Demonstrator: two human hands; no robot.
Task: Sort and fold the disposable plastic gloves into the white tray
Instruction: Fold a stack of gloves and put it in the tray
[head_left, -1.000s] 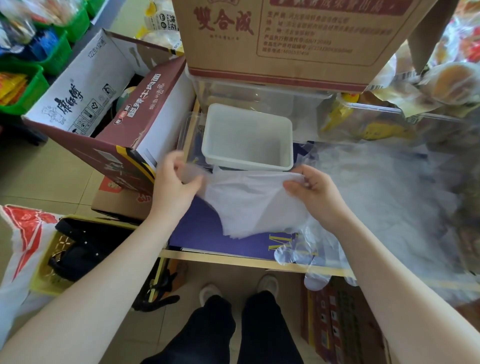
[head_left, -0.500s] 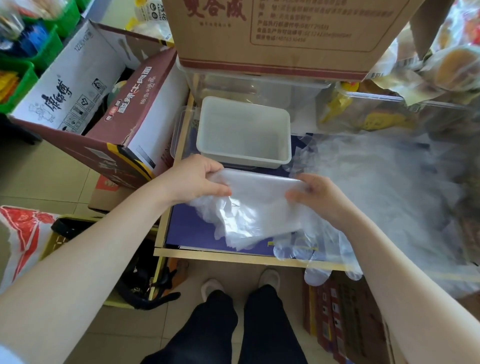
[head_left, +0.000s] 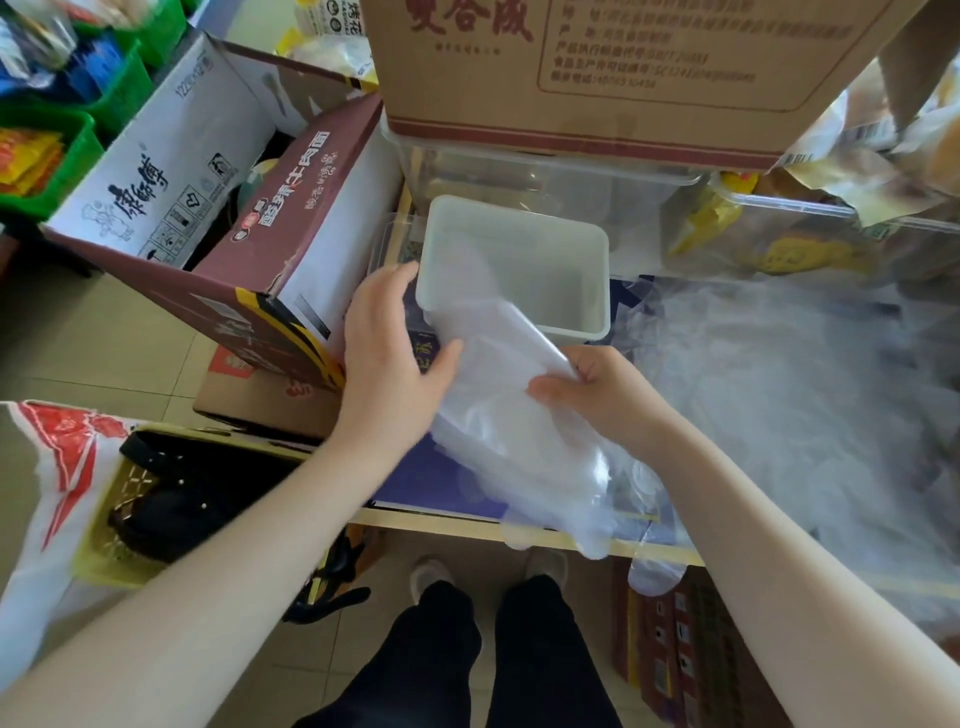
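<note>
A white tray (head_left: 592, 322) stands on the purple-topped table, just beyond my hands. Between my hands is a folded bundle of clear plastic gloves (head_left: 498, 415); its far end lies over the tray's near left corner and reaches inside. My left hand (head_left: 389, 358) holds the bundle's left side, thumb on top, fingers at the tray's left wall. My right hand (head_left: 597, 395) pinches the bundle's right edge near the tray's front rim. A big loose heap of clear gloves (head_left: 779, 395) covers the table to the right.
A brown carton (head_left: 623, 78) sits on a clear plastic bin (head_left: 545, 176) behind the tray. An open maroon and white carton (head_left: 218, 208) stands left of the table. Snack packets (head_left: 779, 249) lie at back right. A yellow basket with a black bag (head_left: 171, 499) is on the floor.
Both hands have carried the glove bundle forward from the table's middle to the tray, turning it lengthwise. My left hand slid up beside the tray's left wall.
</note>
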